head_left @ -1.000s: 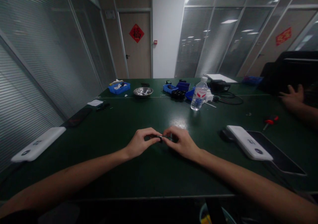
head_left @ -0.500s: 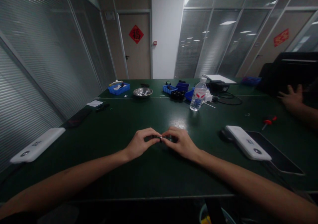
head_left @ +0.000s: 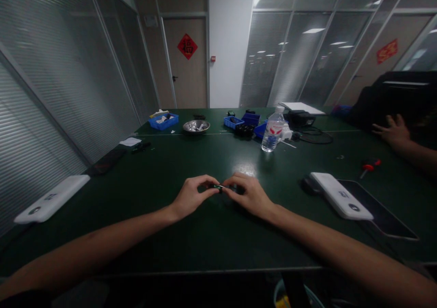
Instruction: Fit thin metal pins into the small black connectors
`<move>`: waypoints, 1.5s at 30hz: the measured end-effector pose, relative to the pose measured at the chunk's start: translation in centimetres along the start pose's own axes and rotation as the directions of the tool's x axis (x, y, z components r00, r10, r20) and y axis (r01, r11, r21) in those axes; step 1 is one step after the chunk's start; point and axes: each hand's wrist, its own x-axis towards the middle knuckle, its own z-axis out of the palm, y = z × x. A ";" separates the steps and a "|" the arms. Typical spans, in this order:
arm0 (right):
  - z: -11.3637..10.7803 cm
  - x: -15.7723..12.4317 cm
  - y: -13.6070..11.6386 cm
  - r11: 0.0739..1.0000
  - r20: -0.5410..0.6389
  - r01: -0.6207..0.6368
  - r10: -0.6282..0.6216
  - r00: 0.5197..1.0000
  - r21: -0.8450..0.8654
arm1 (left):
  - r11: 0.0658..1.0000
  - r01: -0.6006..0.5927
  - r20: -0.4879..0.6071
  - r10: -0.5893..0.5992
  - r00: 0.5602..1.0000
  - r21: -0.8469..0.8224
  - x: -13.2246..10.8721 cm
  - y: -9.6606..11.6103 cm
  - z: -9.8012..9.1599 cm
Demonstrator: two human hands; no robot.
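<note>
Fingertip to fingertip, my two hands meet over the near middle of the dark green table (head_left: pixel 205 244). My left hand (head_left: pixel 193 196) pinches a small dark piece (head_left: pixel 217 187) with a bit of green and a bright edge, too small to name. My right hand (head_left: pixel 249 195) is closed from the other side, thumb and forefinger together at the bright end of that same piece. The fingers cover most of it.
A water bottle (head_left: pixel 272 130) stands beyond my right hand. Farther back are a metal bowl (head_left: pixel 196 126) and blue trays (head_left: pixel 164 122). White power banks (head_left: pixel 341 196) lie at both sides. A screwdriver (head_left: pixel 368 166) lies near another person's hand (head_left: pixel 394 132).
The small piece has turned slightly between my fingertips, and its green part and bright edge show more. At the right, the other person's hand has shifted a little to the left.
</note>
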 end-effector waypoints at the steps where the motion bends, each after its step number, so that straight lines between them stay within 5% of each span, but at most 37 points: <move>1: 0.0 0.0 0.0 1.000 -0.008 -0.001 0.001 1.000 0.005 | 1.000 0.004 -0.007 -0.004 1.000 -0.015 0.0 0.0 0.0; 9: -0.1 0.0 0.1 1.000 -0.017 -0.011 0.010 1.000 -0.028 | 0.994 0.008 -0.057 -0.014 0.998 -0.109 0.1 -0.2 0.1; 14: -0.3 0.0 0.2 0.999 0.005 -0.018 0.018 1.000 -0.050 | 0.997 0.010 -0.018 -0.008 1.000 0.078 0.3 -0.6 -1.2; 19: -0.4 -0.1 0.2 0.998 0.021 -0.023 0.024 0.999 -0.059 | 0.920 0.062 -0.199 0.017 0.980 0.387 2.5 -4.2 -7.6; 25: -0.5 -0.1 0.3 0.998 0.032 -0.015 0.017 0.999 -0.057 | 0.740 0.401 -0.538 -0.062 0.841 0.540 3.2 -11.2 -17.9; 29: -0.5 -0.2 0.3 0.998 0.035 -0.005 0.007 0.999 -0.058 | 0.624 0.552 -0.595 -0.168 0.786 0.553 1.7 -14.6 -21.3; 34: -0.4 -0.2 0.4 0.998 0.036 0.004 -0.001 0.999 -0.064 | 0.536 0.597 -0.601 -0.194 0.775 0.597 1.1 -16.3 -21.9; 45: -0.5 -0.2 0.2 0.998 0.049 0.002 0.001 0.999 -0.065 | 0.292 0.556 -0.533 -0.161 0.831 0.778 1.1 -16.3 -22.4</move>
